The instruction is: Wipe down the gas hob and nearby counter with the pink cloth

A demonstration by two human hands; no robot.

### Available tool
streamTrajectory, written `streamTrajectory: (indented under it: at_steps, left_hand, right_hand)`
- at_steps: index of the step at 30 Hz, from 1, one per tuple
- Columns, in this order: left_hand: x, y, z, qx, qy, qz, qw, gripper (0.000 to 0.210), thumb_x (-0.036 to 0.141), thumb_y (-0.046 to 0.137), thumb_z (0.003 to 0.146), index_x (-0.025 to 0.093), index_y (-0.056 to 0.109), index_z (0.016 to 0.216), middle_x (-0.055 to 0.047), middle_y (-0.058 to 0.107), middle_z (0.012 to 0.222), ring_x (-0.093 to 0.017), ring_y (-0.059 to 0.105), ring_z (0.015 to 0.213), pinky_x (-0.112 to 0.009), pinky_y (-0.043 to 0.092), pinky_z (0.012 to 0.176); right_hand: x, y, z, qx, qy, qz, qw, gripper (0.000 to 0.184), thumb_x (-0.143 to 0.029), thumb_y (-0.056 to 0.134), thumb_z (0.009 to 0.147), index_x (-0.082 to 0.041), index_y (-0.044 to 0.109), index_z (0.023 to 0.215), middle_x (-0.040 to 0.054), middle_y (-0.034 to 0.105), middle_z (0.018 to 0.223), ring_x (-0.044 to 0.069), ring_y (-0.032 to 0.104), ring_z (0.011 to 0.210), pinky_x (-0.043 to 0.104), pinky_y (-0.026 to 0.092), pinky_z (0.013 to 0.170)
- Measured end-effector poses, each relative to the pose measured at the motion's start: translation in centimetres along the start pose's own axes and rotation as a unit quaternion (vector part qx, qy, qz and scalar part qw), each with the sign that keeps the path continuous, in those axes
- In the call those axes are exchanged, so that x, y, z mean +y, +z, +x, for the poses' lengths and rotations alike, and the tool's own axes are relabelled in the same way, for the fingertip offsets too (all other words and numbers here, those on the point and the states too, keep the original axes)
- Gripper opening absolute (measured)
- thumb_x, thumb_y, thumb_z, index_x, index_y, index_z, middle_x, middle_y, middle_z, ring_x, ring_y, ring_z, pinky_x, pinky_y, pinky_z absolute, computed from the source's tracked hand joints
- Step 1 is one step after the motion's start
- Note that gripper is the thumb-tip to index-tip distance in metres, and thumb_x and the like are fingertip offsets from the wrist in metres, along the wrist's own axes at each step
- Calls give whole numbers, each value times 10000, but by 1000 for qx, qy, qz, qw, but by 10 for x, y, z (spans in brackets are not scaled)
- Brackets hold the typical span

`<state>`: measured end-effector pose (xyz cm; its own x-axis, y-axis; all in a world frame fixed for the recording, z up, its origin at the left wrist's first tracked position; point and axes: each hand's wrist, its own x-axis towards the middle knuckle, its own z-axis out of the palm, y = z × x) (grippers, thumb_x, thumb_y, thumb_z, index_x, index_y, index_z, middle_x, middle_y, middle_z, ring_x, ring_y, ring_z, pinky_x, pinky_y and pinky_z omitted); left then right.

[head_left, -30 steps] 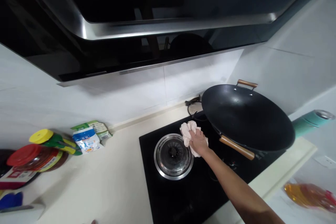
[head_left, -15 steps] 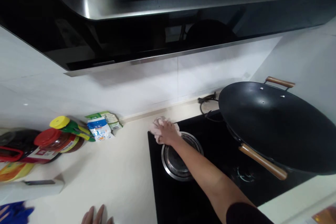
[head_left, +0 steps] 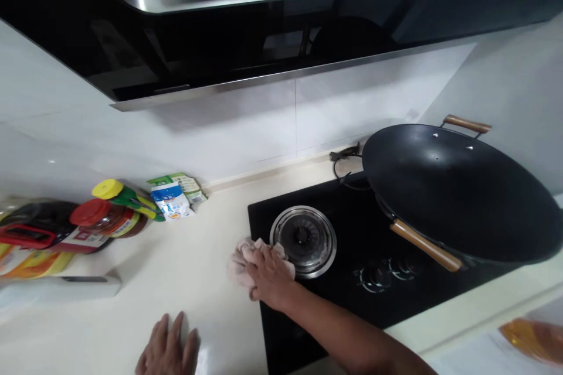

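A crumpled pale pink cloth point(head_left: 241, 262) is under my right hand point(head_left: 270, 275), whose fingers are bent over it. The cloth lies across the left edge of the black glass stove point(head_left: 308, 316), partly on the white counter point(head_left: 211, 281). Just beyond my right hand is the round steel burner point(head_left: 303, 240); the cloth touches its near-left rim. My left hand point(head_left: 167, 348) rests on the counter at the bottom of the view, fingers spread and holding nothing.
A large black wok point(head_left: 457, 193) with wooden handles stands on the stove's right side. Stove knobs point(head_left: 373, 278) sit near the front. Seasoning packets point(head_left: 171, 200), a red-lidded jar point(head_left: 109, 217) and a dark bottle point(head_left: 39, 222) stand at left. The range hood point(head_left: 220, 35) overhangs.
My right hand has drawn the cloth from behind the burner toward me, down the stove's left edge. More of my left hand has come into view. The camera has shifted slightly.
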<state>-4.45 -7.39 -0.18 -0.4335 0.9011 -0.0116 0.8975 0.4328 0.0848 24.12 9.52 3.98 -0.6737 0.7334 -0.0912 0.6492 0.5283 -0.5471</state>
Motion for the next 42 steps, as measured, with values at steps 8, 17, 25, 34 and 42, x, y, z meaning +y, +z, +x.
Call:
streamTrajectory:
  at_steps: [8,17,25,34,42]
  left_hand:
    - [13,-11,-3,14,18,-7,1000,695,556,239,977,160,534,1466,-212,412,1626,-337,305,1560,-570,305,1206]
    - [10,-5,-6,46,33,-18,998,688,574,163,1003,204,488,1485,-179,402,1619,-302,301,1552,-540,308,1210]
    - [10,-3,-3,43,36,-26,998,679,567,197,998,191,494,1478,-196,397,1622,-332,294,1557,-569,297,1216]
    - [6,-3,4,64,12,-108,992,606,599,313,952,256,543,1395,-174,475,1573,-368,393,1506,-646,365,1162]
    - [134,-12,-10,127,282,-161,937,566,476,522,945,263,528,1469,-146,405,1651,-329,357,1535,-537,384,1178]
  right_hand:
    - [-7,16,-108,35,131,30,990,607,-422,775,796,-320,615,1372,85,465,1566,369,431,1391,539,237,1230]
    - [46,50,-217,384,191,9,903,239,-364,544,968,-300,693,1143,89,603,1283,303,554,1217,515,459,1029]
    - [159,49,-309,496,447,-112,736,360,-330,456,899,-120,630,1134,214,598,1234,372,555,1173,547,445,1037]
    - [226,-21,-329,434,655,-27,618,479,-401,375,967,-143,626,1284,224,543,1398,387,461,1365,597,394,1099]
    - [232,-15,-299,471,678,-13,564,711,-533,317,1003,-58,400,1525,309,301,1630,424,177,1554,744,254,1145]
